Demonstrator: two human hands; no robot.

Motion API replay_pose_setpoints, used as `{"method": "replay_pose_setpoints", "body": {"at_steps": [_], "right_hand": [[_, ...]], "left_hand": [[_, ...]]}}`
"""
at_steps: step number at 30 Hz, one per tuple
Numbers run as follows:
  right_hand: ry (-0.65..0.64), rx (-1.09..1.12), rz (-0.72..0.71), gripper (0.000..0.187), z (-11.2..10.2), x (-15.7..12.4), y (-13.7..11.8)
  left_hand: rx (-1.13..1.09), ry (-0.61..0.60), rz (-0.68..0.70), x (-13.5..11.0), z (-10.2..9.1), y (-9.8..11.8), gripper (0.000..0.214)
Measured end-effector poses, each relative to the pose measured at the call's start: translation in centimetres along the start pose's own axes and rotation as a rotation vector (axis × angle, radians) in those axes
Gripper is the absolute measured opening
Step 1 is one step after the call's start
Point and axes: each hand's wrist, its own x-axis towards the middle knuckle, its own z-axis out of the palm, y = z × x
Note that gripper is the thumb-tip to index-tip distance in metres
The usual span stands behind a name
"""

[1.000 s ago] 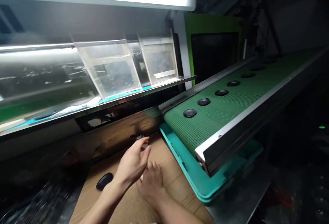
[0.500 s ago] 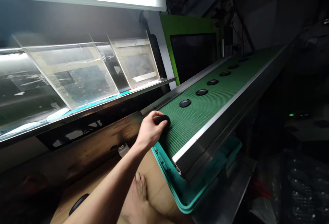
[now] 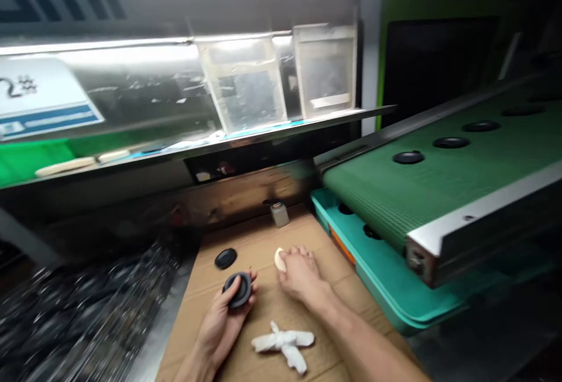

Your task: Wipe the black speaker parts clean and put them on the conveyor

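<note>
My left hand (image 3: 222, 320) is closed around a round black disc-shaped part (image 3: 238, 290) with a raised rim and recessed centre, thumb across its face. To its right, my right hand (image 3: 301, 271) is closed over a small cream-coloured piece with a rounded edge (image 3: 279, 260); its kind is partly hidden by the fingers. Both hands are low over a sheet of brown cardboard (image 3: 263, 306). Another black disc (image 3: 225, 258) lies on the cardboard just beyond my left hand. Nearer to me rests a crumpled, knotted white cloth-like thing (image 3: 284, 344).
On the right, a green conveyor belt (image 3: 381, 195) with a metal side rail carries several black discs. Under its end stands a teal bin (image 3: 395, 300). A small bottle (image 3: 279, 214) is behind the cardboard. Plastic-wrapped dark parts (image 3: 109, 306) lie left; a lit shelf (image 3: 263, 132) runs along the back.
My left hand has come back from the belt's end to the cardboard with a black disc. The view has swung left. My right hand now shows with the cream piece.
</note>
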Motion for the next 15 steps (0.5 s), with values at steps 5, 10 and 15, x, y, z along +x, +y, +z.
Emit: {"method": "replay_pose_setpoints", "body": {"at_steps": [5, 10, 15], "right_hand": [[0.201, 0.287, -0.092, 0.035, -0.5, 0.0, -2.2], [0.142, 0.346, -0.345, 0.032, 0.8, -3.5, -7.1], [0.049, 0.217, -0.466, 0.034, 2.7, -4.5, -8.7]], "left_hand": [[-0.129, -0.095, 0.044, 0.6, -0.4, -0.6, 0.036], [-0.334, -0.16, 0.013, 1.3, -1.5, -0.5, 0.051], [-0.431, -0.124, -0.037, 1.5, -2.3, -0.8, 0.043]]}}
